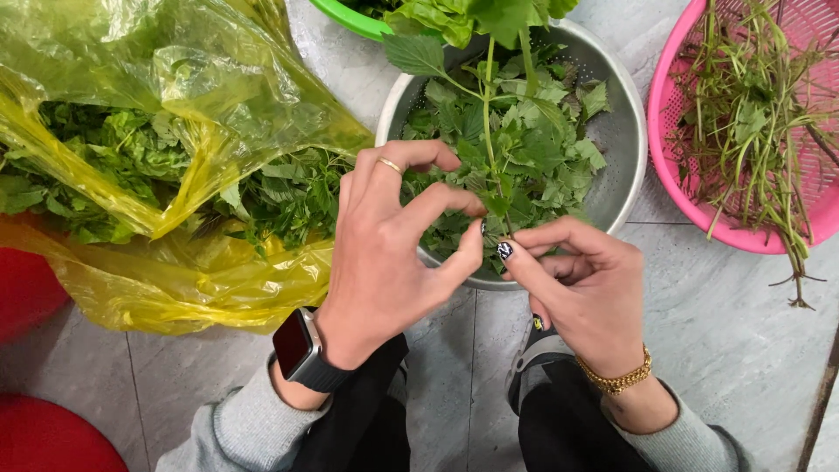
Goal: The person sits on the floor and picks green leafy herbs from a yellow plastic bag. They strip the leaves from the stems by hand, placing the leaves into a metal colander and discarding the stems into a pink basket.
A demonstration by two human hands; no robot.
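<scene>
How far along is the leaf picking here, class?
Done: plucked leaves fill the metal bowl; bare stems lie in the pink basket. In hand: left hand and right hand pinch one leafy stalk. Left: greens in the yellow bag.

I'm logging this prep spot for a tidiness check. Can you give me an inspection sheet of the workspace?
Surface: grey tiled floor.
Job's things: leafy stem upright over metal colander of picked leaves.
Clutter: yellow plastic bag of greens at left; pink basket of bare stems at right; green bowl at top.
Hands: left hand and right hand both pinch the stem's lower end.
Cables: nothing seen.
Surroundings: red stools at left edge.
</scene>
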